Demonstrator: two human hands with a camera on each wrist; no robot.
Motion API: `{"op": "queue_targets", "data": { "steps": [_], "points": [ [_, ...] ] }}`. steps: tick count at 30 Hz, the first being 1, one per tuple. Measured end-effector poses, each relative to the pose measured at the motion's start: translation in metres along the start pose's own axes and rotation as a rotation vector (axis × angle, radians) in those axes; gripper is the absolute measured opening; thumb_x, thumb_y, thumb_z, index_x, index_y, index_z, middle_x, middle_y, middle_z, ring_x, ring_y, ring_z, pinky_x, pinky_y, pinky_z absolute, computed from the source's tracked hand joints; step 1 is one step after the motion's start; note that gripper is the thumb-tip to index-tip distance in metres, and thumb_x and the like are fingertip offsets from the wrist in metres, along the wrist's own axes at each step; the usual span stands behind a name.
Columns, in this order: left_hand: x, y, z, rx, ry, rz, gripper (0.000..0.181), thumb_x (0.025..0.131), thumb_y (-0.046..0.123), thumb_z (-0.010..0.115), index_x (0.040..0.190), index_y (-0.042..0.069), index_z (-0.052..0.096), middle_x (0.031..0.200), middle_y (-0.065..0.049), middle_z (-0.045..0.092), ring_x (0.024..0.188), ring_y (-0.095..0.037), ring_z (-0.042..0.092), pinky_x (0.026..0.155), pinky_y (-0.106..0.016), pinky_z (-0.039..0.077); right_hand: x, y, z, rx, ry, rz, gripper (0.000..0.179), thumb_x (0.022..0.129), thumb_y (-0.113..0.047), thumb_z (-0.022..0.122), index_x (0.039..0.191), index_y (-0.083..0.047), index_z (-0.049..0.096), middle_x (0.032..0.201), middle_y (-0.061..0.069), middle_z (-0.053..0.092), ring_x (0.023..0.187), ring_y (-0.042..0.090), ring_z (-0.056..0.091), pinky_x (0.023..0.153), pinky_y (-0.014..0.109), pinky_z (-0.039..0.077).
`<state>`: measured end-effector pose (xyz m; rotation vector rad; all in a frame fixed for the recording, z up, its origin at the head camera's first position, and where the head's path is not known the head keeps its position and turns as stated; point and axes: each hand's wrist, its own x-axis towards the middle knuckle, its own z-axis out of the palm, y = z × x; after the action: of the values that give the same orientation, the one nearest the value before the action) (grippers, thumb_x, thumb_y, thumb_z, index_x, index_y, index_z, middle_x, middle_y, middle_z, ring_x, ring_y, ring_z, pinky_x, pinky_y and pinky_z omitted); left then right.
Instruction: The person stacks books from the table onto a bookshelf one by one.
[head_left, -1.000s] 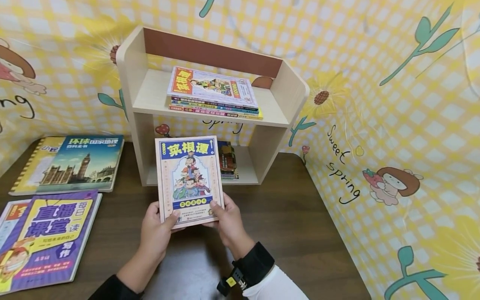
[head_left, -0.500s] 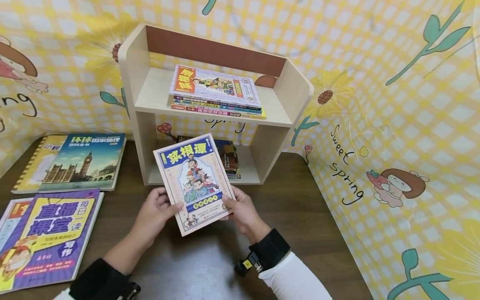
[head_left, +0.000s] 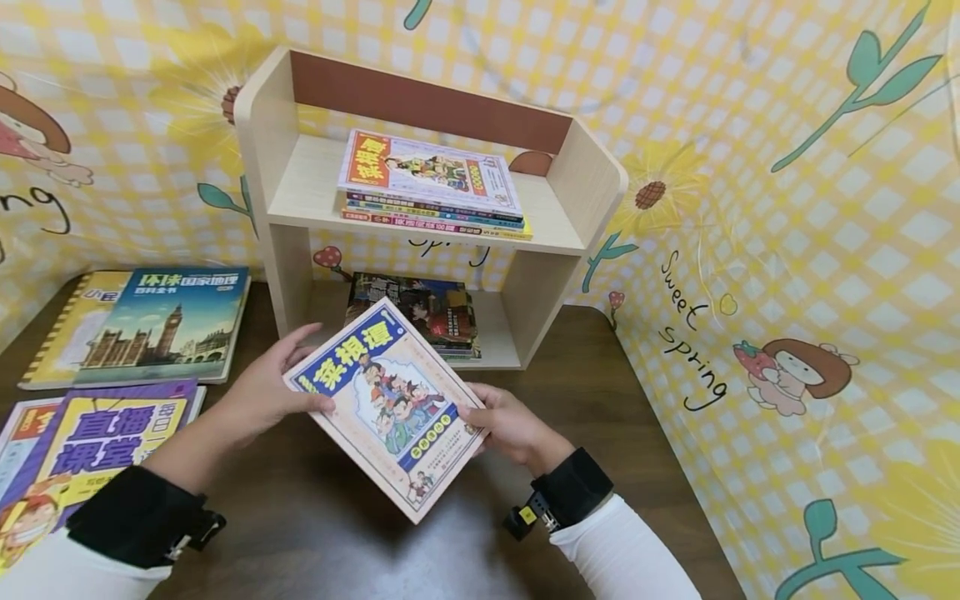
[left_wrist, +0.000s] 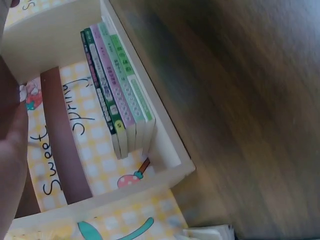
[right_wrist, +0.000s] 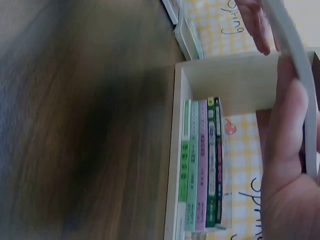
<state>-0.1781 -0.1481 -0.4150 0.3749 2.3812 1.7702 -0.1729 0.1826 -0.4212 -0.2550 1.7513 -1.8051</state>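
A paperback book [head_left: 390, 408] with a blue title band and cartoon figures on its cover is held tilted above the table, front face up. My right hand [head_left: 506, 421] grips its lower right edge, thumb on the cover and fingers behind. At the upper left edge my left hand [head_left: 270, 379] lays its thumb over the cover, its other fingers extended beyond the edge. The right wrist view shows the book edge-on beside the right hand [right_wrist: 290, 150], with straight left fingers [right_wrist: 257, 27] near it. Only part of the left hand [left_wrist: 12, 160] shows in the left wrist view, without the book.
A two-tier wooden shelf [head_left: 555, 196] stands behind. Stacked books [head_left: 431, 179] lie on its upper level, and dark-covered books [head_left: 446, 312] on the lower. On the left, a travel-picture book [head_left: 165, 325] and a purple book [head_left: 97, 433] rest on the dark table [head_left: 637, 467].
The book has turned counterclockwise and come down slightly, uncovering more of the lower shelf. My left hand has slid up its left edge; my right hand has shifted right, still gripping it.
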Motion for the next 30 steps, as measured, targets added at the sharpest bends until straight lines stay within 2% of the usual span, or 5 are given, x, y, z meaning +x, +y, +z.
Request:
{"op": "queue_targets", "data": {
  "steps": [9, 15, 21, 26, 30],
  "points": [
    [-0.008, 0.007, 0.003, 0.074, -0.136, 0.077, 0.113, 0.068, 0.014, 0.088, 0.154, 0.002, 0.016, 0.113, -0.022, 0.059, 0.084, -0.014, 0.063, 0.068, -0.027, 0.055, 0.003, -0.008, -0.015, -0.068, -0.053, 0.065, 0.044, 0.101, -0.008, 0.046, 0.143, 0.002, 0.04, 0.088, 0.0, 0.069, 0.073, 0.014, 0.069, 0.056, 0.026, 0.054],
    [-0.012, 0.007, 0.006, 0.082, -0.203, 0.211, 0.13, 0.062, 0.013, 0.092, 0.154, 0.001, 0.001, 0.141, -0.028, 0.042, 0.101, -0.008, 0.06, 0.082, -0.019, 0.05, 0.008, -0.016, -0.021, -0.054, -0.061, 0.06, 0.044, 0.101, -0.004, 0.044, 0.144, 0.005, 0.038, 0.087, -0.001, 0.07, 0.072, 0.012, 0.069, 0.054, 0.024, 0.053],
    [-0.021, 0.012, 0.009, 0.242, -0.116, 0.212, 0.133, 0.062, 0.021, 0.093, 0.154, 0.002, -0.002, 0.15, -0.029, 0.028, 0.112, -0.015, 0.053, 0.087, -0.011, 0.041, 0.018, -0.022, -0.025, -0.024, 0.019, 0.062, 0.044, 0.098, -0.004, 0.05, 0.141, 0.001, 0.045, 0.085, 0.0, 0.071, 0.07, 0.013, 0.069, 0.055, 0.025, 0.054],
    [-0.027, 0.016, 0.015, 0.254, -0.035, 0.153, 0.128, 0.067, 0.025, 0.09, 0.155, 0.006, -0.001, 0.155, -0.028, 0.019, 0.121, -0.036, 0.048, 0.089, -0.007, 0.035, 0.027, -0.026, -0.023, 0.05, 0.17, 0.027, 0.042, 0.095, -0.003, 0.056, 0.137, -0.003, 0.051, 0.086, 0.001, 0.071, 0.068, 0.014, 0.069, 0.058, 0.026, 0.056],
    [-0.031, 0.016, 0.02, 0.259, 0.024, 0.119, 0.127, 0.068, 0.028, 0.089, 0.156, 0.01, -0.001, 0.155, -0.026, 0.019, 0.123, -0.037, 0.047, 0.087, -0.007, 0.035, 0.03, -0.029, -0.015, 0.102, 0.278, -0.014, 0.049, 0.095, -0.003, 0.057, 0.142, -0.007, 0.046, 0.089, 0.001, 0.07, 0.068, 0.013, 0.068, 0.059, 0.024, 0.055]
  ]
}}
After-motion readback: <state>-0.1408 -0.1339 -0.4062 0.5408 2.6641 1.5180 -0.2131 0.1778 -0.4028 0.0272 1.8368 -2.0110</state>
